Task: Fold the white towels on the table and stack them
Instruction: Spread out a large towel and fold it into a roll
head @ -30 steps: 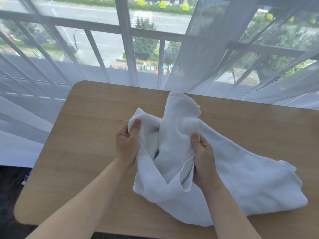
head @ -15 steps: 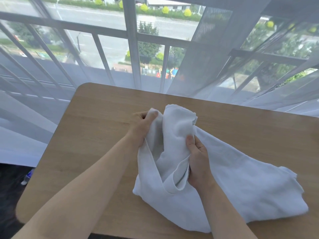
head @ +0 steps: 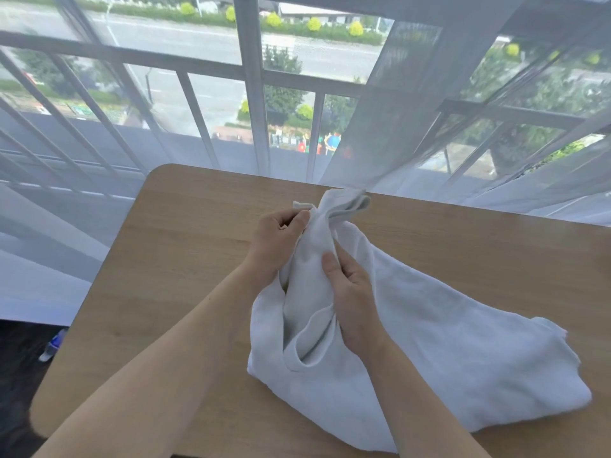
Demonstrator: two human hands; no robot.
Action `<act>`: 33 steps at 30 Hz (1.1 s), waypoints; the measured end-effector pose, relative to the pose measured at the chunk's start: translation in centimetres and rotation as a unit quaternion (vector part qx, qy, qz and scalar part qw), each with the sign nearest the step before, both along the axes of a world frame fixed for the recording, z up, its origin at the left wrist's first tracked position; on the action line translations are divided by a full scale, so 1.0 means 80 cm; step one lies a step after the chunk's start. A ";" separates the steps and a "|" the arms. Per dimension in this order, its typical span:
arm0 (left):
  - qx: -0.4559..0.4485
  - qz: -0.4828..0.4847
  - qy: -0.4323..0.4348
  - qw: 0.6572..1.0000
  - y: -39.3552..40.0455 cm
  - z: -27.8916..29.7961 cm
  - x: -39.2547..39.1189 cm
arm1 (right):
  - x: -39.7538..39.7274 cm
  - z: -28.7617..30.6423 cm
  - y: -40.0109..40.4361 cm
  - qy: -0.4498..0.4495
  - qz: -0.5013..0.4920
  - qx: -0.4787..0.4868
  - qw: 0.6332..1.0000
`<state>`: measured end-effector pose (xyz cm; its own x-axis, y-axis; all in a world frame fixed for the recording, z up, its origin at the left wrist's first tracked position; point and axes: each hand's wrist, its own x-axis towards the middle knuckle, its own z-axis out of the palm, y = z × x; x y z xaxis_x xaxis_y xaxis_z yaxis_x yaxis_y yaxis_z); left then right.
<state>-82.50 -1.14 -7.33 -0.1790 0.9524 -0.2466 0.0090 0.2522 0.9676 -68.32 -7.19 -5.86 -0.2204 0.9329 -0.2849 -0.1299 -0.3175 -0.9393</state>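
While our left hand [head: 281, 238] pinches the white towel [head: 439, 328] at its bunched far end and our right hand [head: 352, 292] clasps its middle, the rest trails rightward across the table [head: 185, 252].

A white terry towel [head: 446, 342] lies crumpled and unfolded on the wooden counter [head: 185, 259] in front of me, its bulk spread in soft wrinkles toward the right, where a ragged corner reaches near the counter's near edge. Its left portion is gathered into an upright, twisted bunch that rises off the surface, the top edges flaring loose near the far side of the counter. Below the bunch, the cloth sags open in a deep fold like a pouch. Only this one towel is visible; no folded stack shows on the counter.
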 end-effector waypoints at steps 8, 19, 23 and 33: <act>-0.069 0.008 -0.043 0.997 0.017 -0.029 -0.087 | -0.101 -0.015 0.040 -0.082 0.065 0.001 0.994; -0.199 0.048 0.153 0.967 -0.054 -0.093 -0.190 | -0.066 -0.092 0.005 -0.232 0.075 -0.057 0.968; -0.217 -0.032 0.299 0.929 -0.115 -0.110 -0.187 | -0.050 -0.121 -0.008 -0.508 0.143 0.103 0.843; -0.205 0.012 0.423 0.882 -0.173 -0.123 -0.193 | -0.037 -0.163 0.008 -0.610 0.326 0.169 0.703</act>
<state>-97.91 -14.95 -17.18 -0.4843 0.8070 -0.3380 0.6744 0.5904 0.4434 -71.28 -6.59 -18.91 -0.4169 0.8067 -0.4189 0.9060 0.3319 -0.2626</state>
